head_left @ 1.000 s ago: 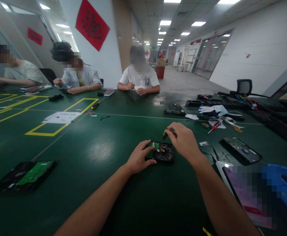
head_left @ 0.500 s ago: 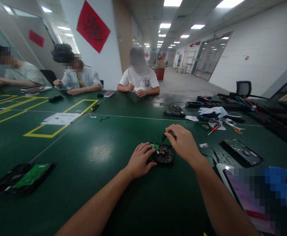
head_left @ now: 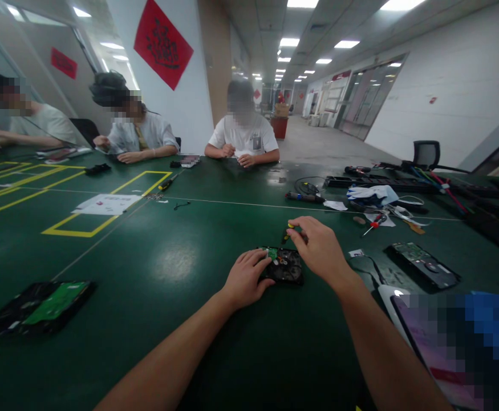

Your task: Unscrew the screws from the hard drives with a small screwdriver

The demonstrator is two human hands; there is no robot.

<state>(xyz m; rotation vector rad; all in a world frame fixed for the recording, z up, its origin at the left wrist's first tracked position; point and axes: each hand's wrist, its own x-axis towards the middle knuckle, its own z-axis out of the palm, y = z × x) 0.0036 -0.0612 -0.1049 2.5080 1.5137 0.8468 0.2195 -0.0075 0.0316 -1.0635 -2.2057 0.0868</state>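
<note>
A small black hard drive (head_left: 285, 267) with a green circuit board lies on the green table (head_left: 167, 268) in front of me. My left hand (head_left: 246, 278) rests on its left side, fingers curled over the edge, holding it down. My right hand (head_left: 317, 246) hovers over the drive's right side and pinches a small screwdriver with a black and yellow handle (head_left: 287, 233), which points down at the drive.
Another drive with a green board (head_left: 39, 305) lies at the near left, a third drive (head_left: 422, 265) at the right. Cables, a red-handled tool (head_left: 373, 224) and white gloves (head_left: 371, 194) clutter the far right. Three people sit across the table. A tablet (head_left: 437, 342) lies at the near right.
Both hands stay on the drive and screwdriver. The view has shifted slightly, and my right hand's fingers have shifted a little on the screwdriver handle.
</note>
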